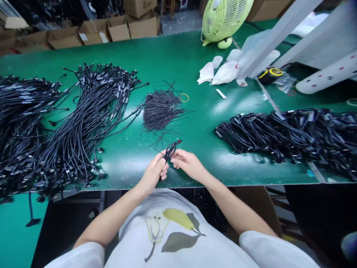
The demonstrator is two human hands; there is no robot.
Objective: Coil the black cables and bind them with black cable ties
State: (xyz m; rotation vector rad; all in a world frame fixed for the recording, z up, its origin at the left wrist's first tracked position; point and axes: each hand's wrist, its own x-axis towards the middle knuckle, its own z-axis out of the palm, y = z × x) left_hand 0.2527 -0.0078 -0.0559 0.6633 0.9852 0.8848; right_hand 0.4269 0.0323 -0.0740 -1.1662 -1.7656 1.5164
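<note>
Cardboard boxes line the upper left of the frame with their flaps open; what they hold cannot be told. Below them, loose black cables sprawl in heaps over the left of the green table. At centre lies a pile of thin black ties, with a yellow rubber band just beside its upper right. Lower at centre, near the table's front edge, the left hand curls its fingers around a small folded cable, whose plug end sticks up above the fist. The right hand meets it from the right, fingertips drawn together at the cable. Farther right, bundled cables run in a row to the frame's edge.
</note>
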